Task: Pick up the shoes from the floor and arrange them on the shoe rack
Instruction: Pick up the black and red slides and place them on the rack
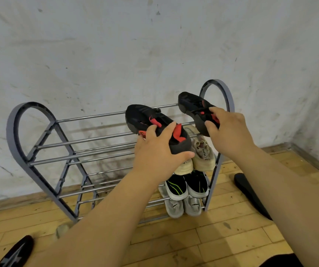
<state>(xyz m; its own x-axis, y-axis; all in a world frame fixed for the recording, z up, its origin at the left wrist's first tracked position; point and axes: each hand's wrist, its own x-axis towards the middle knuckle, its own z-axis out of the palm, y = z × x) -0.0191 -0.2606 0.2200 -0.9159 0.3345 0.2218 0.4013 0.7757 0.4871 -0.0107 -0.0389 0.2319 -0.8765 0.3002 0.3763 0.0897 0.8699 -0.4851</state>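
Note:
A grey shoe rack (31,132) with metal bars stands against the white wall. My left hand (154,151) grips the heel of a black shoe with red trim (141,118), its toe resting on the top tier's bars. My right hand (229,130) holds the matching black and red shoe (193,105) at the top tier's right end, tilted, toe toward the wall. Below on the right sit a beige pair (201,151), a black pair with green stripes (187,184) and a grey pair (183,207).
A black shoe (249,191) lies on the wooden floor right of the rack, partly behind my right forearm. Another black shoe (18,251) shows at the bottom left corner. The left half of every rack tier holds nothing.

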